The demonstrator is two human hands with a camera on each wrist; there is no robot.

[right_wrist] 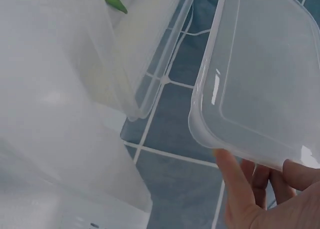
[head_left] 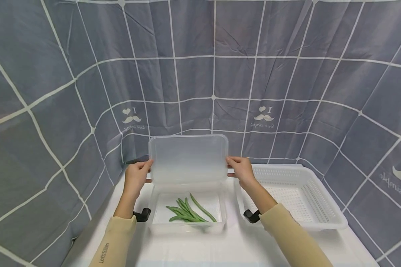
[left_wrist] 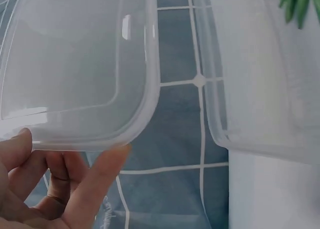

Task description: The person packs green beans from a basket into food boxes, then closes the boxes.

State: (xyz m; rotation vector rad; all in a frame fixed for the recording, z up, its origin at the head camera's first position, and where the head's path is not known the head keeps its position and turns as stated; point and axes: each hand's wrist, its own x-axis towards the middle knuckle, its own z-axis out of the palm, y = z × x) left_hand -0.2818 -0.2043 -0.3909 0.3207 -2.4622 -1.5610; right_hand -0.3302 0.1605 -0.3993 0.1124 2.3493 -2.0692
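Both hands hold a translucent plastic lid [head_left: 188,159] by its two short sides, tilted up behind a clear plastic box [head_left: 187,229]. My left hand [head_left: 135,178] pinches the lid's left edge; in the left wrist view, thumb and fingers [left_wrist: 97,181] meet its rim. The right hand [head_left: 242,171] grips the opposite edge, and the right wrist view shows a finger [right_wrist: 232,176] along the rim near a corner. Several green beans [head_left: 188,211] lie in a loose bunch inside the uncovered box. Between lid and box a gap shows in both wrist views.
A white perforated basket [head_left: 320,196] stands on the white table [head_left: 194,252] to the right of the box, partly behind the right forearm. Grey curtain [head_left: 194,81] with white grid lines surrounds the table at the back and sides.
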